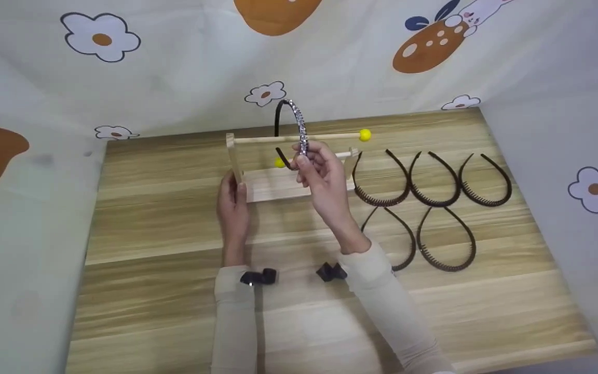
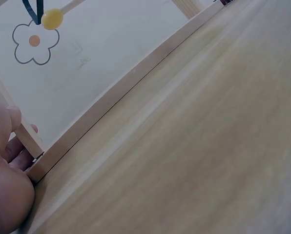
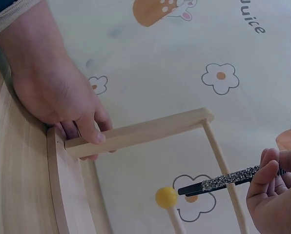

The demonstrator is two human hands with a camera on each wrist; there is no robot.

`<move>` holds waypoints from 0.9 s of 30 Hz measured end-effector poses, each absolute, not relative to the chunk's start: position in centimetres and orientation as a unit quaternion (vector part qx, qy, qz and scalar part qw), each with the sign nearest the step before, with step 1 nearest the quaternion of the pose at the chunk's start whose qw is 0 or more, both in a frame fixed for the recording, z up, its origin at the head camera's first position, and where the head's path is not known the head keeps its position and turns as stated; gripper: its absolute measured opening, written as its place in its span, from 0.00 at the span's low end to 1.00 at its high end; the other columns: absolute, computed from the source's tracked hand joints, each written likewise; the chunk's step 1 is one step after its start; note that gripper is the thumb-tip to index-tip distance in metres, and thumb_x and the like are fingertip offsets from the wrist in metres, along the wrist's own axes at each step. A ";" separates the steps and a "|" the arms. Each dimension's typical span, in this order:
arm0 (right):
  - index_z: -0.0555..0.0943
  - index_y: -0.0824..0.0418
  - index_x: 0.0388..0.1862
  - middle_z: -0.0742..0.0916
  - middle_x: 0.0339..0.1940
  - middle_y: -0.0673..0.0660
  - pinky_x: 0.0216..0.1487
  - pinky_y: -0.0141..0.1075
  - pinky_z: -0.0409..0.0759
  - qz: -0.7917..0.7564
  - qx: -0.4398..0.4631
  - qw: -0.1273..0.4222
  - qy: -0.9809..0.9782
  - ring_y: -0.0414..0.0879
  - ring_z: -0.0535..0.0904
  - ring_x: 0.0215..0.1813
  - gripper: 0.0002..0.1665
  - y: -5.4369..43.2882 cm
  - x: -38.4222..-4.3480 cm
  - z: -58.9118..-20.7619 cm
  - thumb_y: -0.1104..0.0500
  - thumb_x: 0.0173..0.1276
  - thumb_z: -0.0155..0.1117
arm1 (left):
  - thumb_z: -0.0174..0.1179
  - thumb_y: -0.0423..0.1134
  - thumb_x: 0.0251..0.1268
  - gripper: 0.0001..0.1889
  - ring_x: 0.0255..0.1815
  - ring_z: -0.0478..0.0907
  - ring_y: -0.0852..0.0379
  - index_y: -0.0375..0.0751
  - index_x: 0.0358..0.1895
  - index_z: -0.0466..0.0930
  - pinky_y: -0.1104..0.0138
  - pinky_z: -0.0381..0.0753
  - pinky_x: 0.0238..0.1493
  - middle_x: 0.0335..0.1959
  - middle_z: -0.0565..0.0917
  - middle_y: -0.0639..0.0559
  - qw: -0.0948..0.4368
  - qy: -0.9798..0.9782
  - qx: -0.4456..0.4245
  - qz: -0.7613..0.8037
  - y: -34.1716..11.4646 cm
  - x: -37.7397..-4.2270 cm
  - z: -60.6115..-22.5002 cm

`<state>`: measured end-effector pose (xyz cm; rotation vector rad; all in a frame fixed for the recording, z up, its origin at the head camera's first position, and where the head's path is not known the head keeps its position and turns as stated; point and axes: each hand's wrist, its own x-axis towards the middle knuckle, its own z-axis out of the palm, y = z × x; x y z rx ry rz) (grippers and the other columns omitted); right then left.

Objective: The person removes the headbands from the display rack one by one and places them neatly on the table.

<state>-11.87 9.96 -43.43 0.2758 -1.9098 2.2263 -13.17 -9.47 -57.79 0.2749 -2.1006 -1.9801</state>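
Observation:
A wooden rack (image 1: pixel 273 188) with a flat base, end posts and two yellow-tipped rods stands at the middle of the table. My left hand (image 1: pixel 234 205) grips the foot of its left post (image 3: pixel 150 130), thumb on one side and fingers behind. My right hand (image 1: pixel 325 171) pinches a black headband (image 1: pixel 300 120) covered in glittering stones. The headband's band stands around the upper rod (image 1: pixel 330 137), stones in front and the plain leg behind it. In the right wrist view, the lower rod's yellow ball (image 3: pixel 166 197) appears close to the headband's tip.
Several dark toothed headbands (image 1: pixel 436 202) lie in two rows on the wooden table (image 1: pixel 164 291), right of the rack. The upper rod's free end carries a yellow ball (image 1: pixel 365 135). A patterned cloth (image 1: pixel 185 67) hangs behind the table.

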 end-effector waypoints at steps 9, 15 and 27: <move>0.80 0.77 0.58 0.85 0.41 0.75 0.31 0.29 0.77 0.746 0.098 0.113 -0.649 0.41 0.76 0.31 0.12 11.2 -11.7 -43.3 0.70 0.83 0.60 | 0.52 0.33 0.91 0.24 0.84 0.69 0.41 0.33 0.82 0.68 0.59 0.67 0.87 0.80 0.74 0.35 0.130 -0.713 0.092 -0.683 -9.5 -13.2 -57.9; 0.81 0.77 0.57 0.87 0.39 0.70 0.31 0.30 0.77 0.739 0.099 0.124 -0.655 0.42 0.76 0.31 0.11 12.1 -11.7 -43.4 0.70 0.83 0.60 | 0.52 0.32 0.90 0.24 0.84 0.69 0.40 0.31 0.82 0.69 0.58 0.67 0.87 0.81 0.74 0.33 0.133 -0.709 0.086 -0.688 -9.4 -13.2 -57.8; 0.81 0.78 0.56 0.88 0.38 0.55 0.32 0.30 0.78 0.730 0.094 0.135 -0.663 0.42 0.77 0.32 0.10 14.0 -11.5 -43.5 0.71 0.83 0.60 | 0.50 0.35 0.92 0.25 0.85 0.68 0.42 0.33 0.83 0.67 0.57 0.66 0.87 0.82 0.73 0.35 0.124 -0.711 0.083 -0.687 -9.5 -13.1 -57.9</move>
